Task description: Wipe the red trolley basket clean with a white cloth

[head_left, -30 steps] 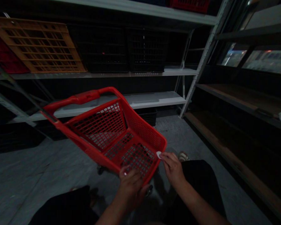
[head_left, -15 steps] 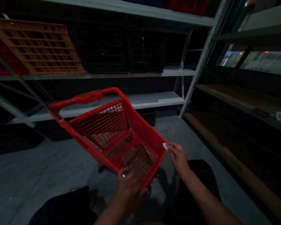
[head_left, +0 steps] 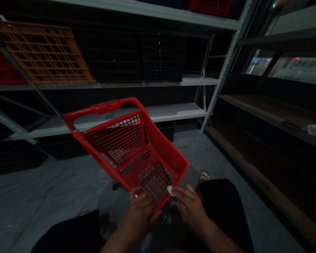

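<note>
Currently, locate red cart [head_left: 140, 166] directly ahead of both hands, on grey floor [head_left: 68, 189], with basket open upward. Read long axis as oblique: from near end, low and to the right, back to handle [head_left: 105, 107], up and to the left, in front of white rack [head_left: 173, 111]. Observe left hand [head_left: 140, 207] curled over near left corner of basket, holding rim [head_left: 182, 174]. Observe right hand [head_left: 188, 200] narrowed to a pinch on small white piece [head_left: 170, 190], at near rim, just to the right of left hand. Cannot confirm contact between white piece and rim from this view; cannot identify material of piece either. Take near rim as reference line, running from left hand, away and to the right, up to right corner. Rate right hand as nearer to that corner, left hand as nearer to left side of basket. Regard handle as well apart from both hands, at opposite end of long axis. Note yellow crate [head_left: 51, 52] on rack, beyond handle.
</note>
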A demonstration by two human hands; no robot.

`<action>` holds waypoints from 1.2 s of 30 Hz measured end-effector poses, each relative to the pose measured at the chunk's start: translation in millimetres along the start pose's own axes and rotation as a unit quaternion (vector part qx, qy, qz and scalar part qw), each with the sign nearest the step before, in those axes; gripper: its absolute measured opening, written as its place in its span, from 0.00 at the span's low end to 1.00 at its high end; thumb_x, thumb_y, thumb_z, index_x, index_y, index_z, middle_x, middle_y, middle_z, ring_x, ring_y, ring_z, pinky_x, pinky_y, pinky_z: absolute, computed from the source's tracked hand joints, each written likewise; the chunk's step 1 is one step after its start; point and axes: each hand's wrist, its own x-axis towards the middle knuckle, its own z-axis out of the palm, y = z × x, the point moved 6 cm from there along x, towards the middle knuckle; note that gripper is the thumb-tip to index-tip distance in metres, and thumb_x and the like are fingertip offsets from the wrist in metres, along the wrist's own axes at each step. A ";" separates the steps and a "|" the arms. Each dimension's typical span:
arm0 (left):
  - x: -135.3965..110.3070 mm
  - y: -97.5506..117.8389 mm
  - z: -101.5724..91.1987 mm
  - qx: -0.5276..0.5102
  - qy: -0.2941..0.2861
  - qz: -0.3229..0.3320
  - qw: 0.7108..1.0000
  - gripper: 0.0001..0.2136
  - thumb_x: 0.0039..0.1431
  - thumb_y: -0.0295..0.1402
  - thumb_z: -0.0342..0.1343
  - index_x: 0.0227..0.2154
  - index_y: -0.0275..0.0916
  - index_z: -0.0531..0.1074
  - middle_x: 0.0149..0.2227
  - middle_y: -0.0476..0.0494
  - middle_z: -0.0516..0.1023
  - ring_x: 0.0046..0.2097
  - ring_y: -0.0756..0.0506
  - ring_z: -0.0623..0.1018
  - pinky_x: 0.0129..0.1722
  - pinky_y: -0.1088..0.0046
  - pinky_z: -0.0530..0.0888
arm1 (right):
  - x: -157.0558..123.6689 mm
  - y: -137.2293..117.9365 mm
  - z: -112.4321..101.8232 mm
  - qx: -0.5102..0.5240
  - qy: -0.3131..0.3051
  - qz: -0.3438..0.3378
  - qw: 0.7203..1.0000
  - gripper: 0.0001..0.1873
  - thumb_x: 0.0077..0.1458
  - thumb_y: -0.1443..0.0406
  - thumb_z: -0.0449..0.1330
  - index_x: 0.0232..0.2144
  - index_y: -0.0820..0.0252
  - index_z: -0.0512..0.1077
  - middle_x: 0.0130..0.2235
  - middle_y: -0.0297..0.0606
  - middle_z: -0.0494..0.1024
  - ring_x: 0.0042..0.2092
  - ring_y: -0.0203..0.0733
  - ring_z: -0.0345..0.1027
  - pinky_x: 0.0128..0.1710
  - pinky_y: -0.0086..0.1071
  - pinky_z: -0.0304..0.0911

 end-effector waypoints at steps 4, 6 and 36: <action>1.9 -1.9 -1.0 -0.008 -0.019 0.003 1.000 0.08 0.55 0.33 0.52 0.22 0.40 0.69 0.23 0.52 0.72 0.34 0.49 0.71 0.55 0.54 0.49 | 8.9 23.3 -14.7 -0.044 0.021 -0.006 0.999 0.19 0.56 0.75 0.50 0.47 0.57 0.70 0.44 0.42 0.75 0.40 0.41 0.66 0.37 0.36 0.66; 3.2 -3.4 -1.4 -0.010 -0.019 0.004 1.000 0.09 0.55 0.33 0.52 0.21 0.40 0.69 0.24 0.52 0.72 0.35 0.48 0.71 0.54 0.55 0.50 | 14.7 41.8 -25.1 -0.084 0.042 0.008 0.996 0.19 0.55 0.75 0.50 0.46 0.56 0.71 0.43 0.42 0.75 0.40 0.42 0.66 0.38 0.38 0.66; 13.5 -24.0 -21.4 -0.009 -0.150 0.017 0.988 0.10 0.56 0.34 0.49 0.21 0.40 0.67 0.24 0.51 0.72 0.37 0.48 0.71 0.53 0.54 0.51 | 41.8 69.2 -26.9 -0.084 0.000 -0.004 0.996 0.21 0.53 0.76 0.50 0.45 0.55 0.72 0.43 0.41 0.76 0.42 0.42 0.67 0.41 0.39 0.65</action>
